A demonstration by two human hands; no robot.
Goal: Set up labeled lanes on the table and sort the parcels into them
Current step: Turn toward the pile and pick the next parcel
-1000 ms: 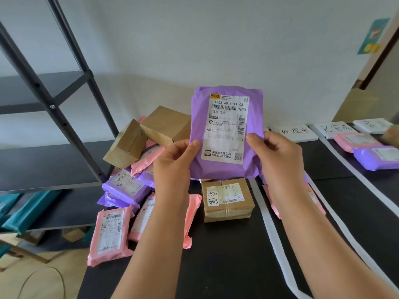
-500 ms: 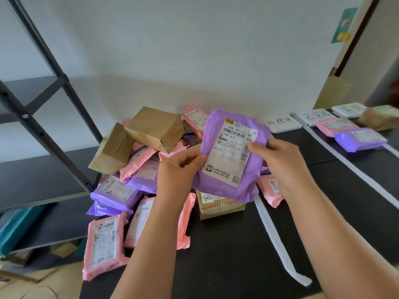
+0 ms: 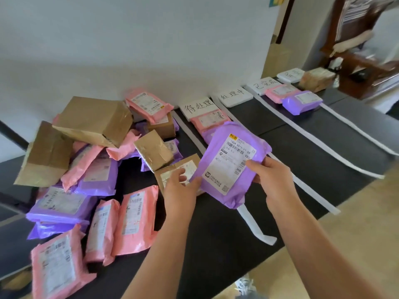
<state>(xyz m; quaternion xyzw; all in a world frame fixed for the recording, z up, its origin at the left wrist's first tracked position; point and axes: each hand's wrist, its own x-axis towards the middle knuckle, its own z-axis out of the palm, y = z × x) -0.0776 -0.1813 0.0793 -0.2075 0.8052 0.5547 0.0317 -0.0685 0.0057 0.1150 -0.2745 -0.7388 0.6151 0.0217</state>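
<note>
I have the purple mailer (image 3: pixel 231 167) in the air above the desk (image 3: pixel 216 234), tilted, with its printed label towards me. It hangs over the near end of the lane under the card 待处理 (image 3: pixel 199 105), where a pink mailer (image 3: pixel 210 119) already lies.

My right hand (image 3: pixel 272 175) grasps the right edge, with the thumb on the front near the label and the other fingers behind. My left hand (image 3: pixel 179 186) is at the lower left edge. Its thumb touches the film, but I cannot tell if it really pinches the bag.

I judge this parcel to be light and soft. The film wrinkles and bulges around the contents, so I think there is something flexible inside and nothing fragile. The plastic looks smooth and probably a little slippery, while the paper label should give more friction. The loose flaps at the ends will only fold if I pull on them. It is better to take hold on the filled body, thumb on the label and fingers under, as the right hand does now. One hand should be enough to carry it.

The unsorted pile (image 3: pixel 90 160) of pink and purple bags and brown cardboard boxes is on the left. White tape strips (image 3: pixel 315 145) divide the lanes, and the cards 处理中 (image 3: pixel 234 96) and 已完成 (image 3: pixel 264 85) are further right.
</note>
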